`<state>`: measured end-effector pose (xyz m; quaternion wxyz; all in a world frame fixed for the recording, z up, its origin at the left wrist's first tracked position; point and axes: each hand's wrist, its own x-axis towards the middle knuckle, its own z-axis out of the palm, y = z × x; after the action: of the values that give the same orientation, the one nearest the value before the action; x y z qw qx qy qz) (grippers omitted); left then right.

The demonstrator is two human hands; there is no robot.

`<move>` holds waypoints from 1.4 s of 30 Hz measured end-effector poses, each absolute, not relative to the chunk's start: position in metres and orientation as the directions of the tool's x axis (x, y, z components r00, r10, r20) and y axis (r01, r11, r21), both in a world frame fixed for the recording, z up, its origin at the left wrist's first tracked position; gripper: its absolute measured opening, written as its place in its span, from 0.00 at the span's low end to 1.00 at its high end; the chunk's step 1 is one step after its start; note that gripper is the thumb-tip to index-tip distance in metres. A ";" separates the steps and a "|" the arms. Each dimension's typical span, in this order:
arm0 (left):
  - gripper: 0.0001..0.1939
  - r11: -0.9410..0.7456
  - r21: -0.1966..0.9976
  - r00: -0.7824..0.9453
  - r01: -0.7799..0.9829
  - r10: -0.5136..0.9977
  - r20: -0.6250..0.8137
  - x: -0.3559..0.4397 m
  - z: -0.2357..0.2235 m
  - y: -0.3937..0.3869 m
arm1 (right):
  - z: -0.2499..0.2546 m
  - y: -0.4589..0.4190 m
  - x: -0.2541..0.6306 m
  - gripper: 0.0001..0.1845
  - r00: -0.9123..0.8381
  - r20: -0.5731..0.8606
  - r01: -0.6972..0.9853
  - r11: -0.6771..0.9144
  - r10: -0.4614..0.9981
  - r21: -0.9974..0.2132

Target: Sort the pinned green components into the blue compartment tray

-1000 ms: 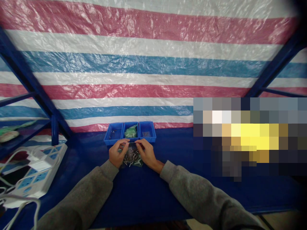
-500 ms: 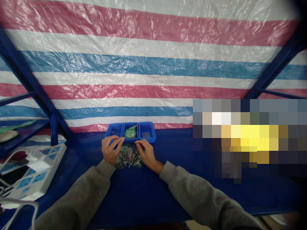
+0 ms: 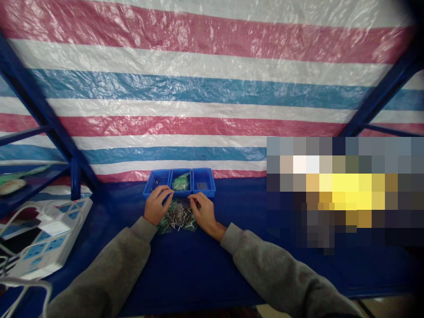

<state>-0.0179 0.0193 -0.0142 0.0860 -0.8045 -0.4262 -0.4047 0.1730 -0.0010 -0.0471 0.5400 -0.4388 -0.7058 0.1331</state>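
My left hand (image 3: 156, 206) is over the left side of a pile of small metal pieces that look like screws (image 3: 179, 217), its thumb and forefinger brought together. On the pile's right side, my right hand (image 3: 204, 213) is closed in a pinch too. Whatever sits between the fingertips is too small to make out. Green-tinted clear plastic bags (image 3: 189, 227) lie under and around the pile. Just beyond my hands stand three blue bins: the left bin (image 3: 147, 183) has a few small metal pieces, the middle bin (image 3: 182, 193) green plastic packets (image 3: 181, 182), the right bin (image 3: 208, 193) a small clear packet.
A white power strip (image 3: 59, 254) with plugs and looping white cables lies at the left on the blue tabletop (image 3: 195, 278). Blue metal posts (image 3: 75, 179) frame the bench. A striped plastic sheet (image 3: 205, 92) hangs behind. The right side is blurred by pixelation.
My left hand has shifted slightly to the right, and its fingers have drawn closer together. My right hand has barely moved. The bins are where they were.
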 end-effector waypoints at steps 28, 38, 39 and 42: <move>0.09 -0.547 0.356 0.270 0.758 0.760 0.592 -0.008 -0.026 0.013 | -0.047 -0.001 0.170 0.04 -0.368 0.527 0.670 0.612 0.766 -0.421; 0.10 -0.567 0.387 0.219 0.727 0.726 0.652 -0.008 -0.024 0.012 | -0.041 -0.005 0.172 0.04 -0.329 0.577 0.611 0.634 0.748 -0.474; 0.10 -0.572 0.391 0.217 0.722 0.723 0.656 -0.008 -0.024 0.012 | -0.041 -0.004 0.172 0.04 -0.308 0.586 0.603 0.630 0.749 -0.489; 0.10 -0.590 0.393 0.223 0.705 0.711 0.667 -0.008 -0.023 0.010 | -0.044 -0.002 0.172 0.05 -0.250 0.604 0.571 0.620 0.756 -0.539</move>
<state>-0.0075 0.0105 -0.0226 -0.0034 -0.7819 -0.4530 -0.4284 0.1718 -0.0019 -0.0436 0.4422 -0.4233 -0.7837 0.1048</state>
